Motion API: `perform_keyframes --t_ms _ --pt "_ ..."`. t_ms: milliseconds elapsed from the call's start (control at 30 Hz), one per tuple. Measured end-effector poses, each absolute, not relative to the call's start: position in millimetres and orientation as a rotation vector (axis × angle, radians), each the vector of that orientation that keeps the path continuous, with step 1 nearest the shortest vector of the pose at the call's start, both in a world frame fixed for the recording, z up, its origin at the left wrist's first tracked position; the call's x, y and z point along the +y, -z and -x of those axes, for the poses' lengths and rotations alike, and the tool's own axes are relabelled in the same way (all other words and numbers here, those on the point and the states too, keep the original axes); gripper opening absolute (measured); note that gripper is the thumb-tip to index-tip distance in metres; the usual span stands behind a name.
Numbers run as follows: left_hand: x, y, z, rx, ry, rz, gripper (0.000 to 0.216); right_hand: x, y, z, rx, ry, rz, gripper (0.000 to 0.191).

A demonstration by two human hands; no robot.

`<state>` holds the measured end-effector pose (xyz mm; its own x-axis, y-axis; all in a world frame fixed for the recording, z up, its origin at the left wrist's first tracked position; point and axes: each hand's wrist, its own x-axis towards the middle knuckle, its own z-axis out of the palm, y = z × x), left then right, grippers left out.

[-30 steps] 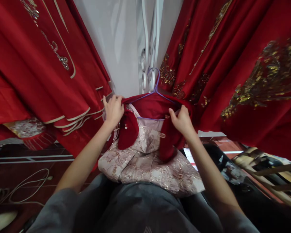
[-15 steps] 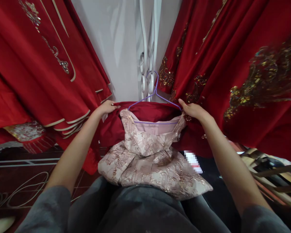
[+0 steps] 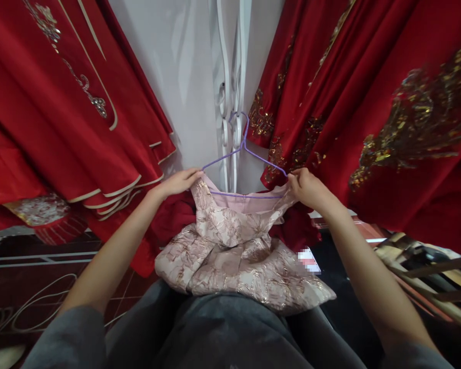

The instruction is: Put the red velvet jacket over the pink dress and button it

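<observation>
A pink-and-gold brocade dress [image 3: 234, 225] lies across my lap, its straps over a purple hanger [image 3: 245, 146] that hooks at a white scrolled metal frame. With closed fingers my left hand [image 3: 182, 182] pinches the left strap at the hanger's end. My right hand [image 3: 307, 187] is closed on the right strap at the other end. Under the dress, dark red cloth [image 3: 299, 225] shows crumpled on both sides. A white tag [image 3: 309, 260], partly blurred, lies by the dress's right side.
Red gowns hang on both sides: one with cream trim [image 3: 100, 102] at left, one with gold sequins [image 3: 399, 123] at right. White scrolled metal [image 3: 236, 66] stands between. A white cable [image 3: 38, 302] loops on the tiled floor. Striped items [image 3: 418, 271] lie low at right.
My hands have let go of the dark red cloth, which has dropped and bunched behind the dress. Both hands have moved inward and now grip the dress straps at the hanger ends.
</observation>
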<state>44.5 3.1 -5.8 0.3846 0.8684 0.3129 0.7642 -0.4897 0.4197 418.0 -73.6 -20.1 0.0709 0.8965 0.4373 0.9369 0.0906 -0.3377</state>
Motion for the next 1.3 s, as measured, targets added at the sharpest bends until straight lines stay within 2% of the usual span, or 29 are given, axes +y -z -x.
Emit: perform_keyframes --t_ms 100,333,500,633,700,767,833,1067,1200,1300 --pt "-1 18 -41 1.423 -0.756 -2.56 0.047 -81 24 -427 -1.804 0.105 1.787 0.028" --pt "-11 43 -22 1.705 -1.158 -2.332 0.047 -98 35 -449 -1.622 0.127 1.717 0.021" --pt "-19 67 -4 1.901 -0.9 -2.229 0.048 -107 55 -462 -1.488 -0.065 1.812 0.025" --pt "-30 79 2 1.736 -0.711 -2.227 0.043 -106 65 -459 -1.463 -0.17 1.806 0.033" --pt "-38 78 -2 1.741 -0.699 -2.225 0.034 -101 67 -454 -1.445 -0.137 1.72 0.044" --pt "-48 72 -12 1.843 -0.799 -2.301 0.028 -95 69 -450 -1.41 -0.115 1.637 0.059" --pt "-55 63 -27 1.89 -0.96 -2.476 0.024 -89 74 -446 -1.356 -0.081 1.597 0.063" --pt "-51 49 -84 1.334 -0.948 -2.912 0.021 -100 83 -448 -1.387 -0.036 1.807 0.044" --pt "-38 53 -110 1.146 -0.963 -2.919 0.027 -118 85 -459 -1.611 -0.293 2.005 0.03" --pt "-30 58 -130 0.986 -0.885 -2.961 0.036 -132 88 -459 -1.761 -0.423 1.853 0.028"
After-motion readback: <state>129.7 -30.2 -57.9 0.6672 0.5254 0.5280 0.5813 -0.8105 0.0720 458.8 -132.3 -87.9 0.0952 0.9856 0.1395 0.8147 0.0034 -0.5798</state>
